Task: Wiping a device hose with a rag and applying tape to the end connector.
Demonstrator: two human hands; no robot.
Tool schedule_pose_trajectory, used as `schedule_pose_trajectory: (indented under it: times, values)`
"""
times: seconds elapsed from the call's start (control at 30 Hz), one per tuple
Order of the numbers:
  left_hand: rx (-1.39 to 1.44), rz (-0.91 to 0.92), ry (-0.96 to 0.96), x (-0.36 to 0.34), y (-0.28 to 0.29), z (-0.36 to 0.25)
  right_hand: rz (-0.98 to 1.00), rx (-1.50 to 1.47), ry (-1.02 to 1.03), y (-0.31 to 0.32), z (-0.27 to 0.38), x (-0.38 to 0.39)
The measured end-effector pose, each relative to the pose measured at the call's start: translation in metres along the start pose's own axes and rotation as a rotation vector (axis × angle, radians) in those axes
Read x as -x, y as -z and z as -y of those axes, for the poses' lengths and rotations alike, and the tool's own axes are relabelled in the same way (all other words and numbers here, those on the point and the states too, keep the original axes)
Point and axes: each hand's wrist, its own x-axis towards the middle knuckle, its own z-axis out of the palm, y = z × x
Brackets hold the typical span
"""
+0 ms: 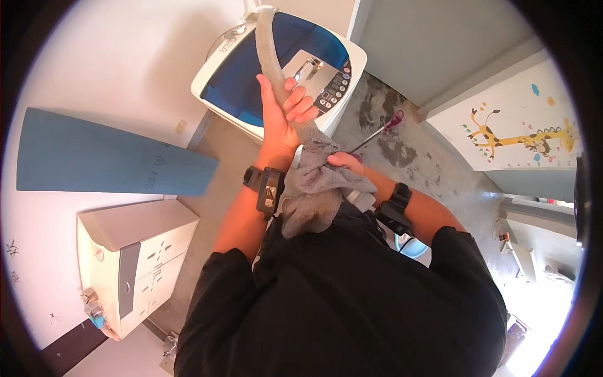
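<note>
My left hand is wrapped around a grey ribbed hose, its thumb laid along it. The hose runs from the back of a white top-loading washing machine with a dark blue lid, across the lid toward me. Lower down, my right hand grips a damp-looking grey cloth bunched against the lower part of the hose. Folds of the cloth hang in front of my black shirt and hide the hose's lower end.
A thin rod with a purple end lies right of the washer over the stained floor. At left stand a white cabinet and a blue board. A light blue basin shows beside my right arm.
</note>
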Motion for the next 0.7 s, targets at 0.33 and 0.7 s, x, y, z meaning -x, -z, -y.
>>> schedule_pose_trajectory:
  times: [0.33, 0.7]
  values:
    - [-0.7, -0.552, -0.293, -0.013, -0.019, 0.0, -0.726, 1.976, 0.087, -0.011, 0.021, -0.023]
    - [-0.24, -0.13, -0.026, -0.019, -0.016, -0.014, -0.267, 0.455, 0.016, -0.045, 0.035, 0.004]
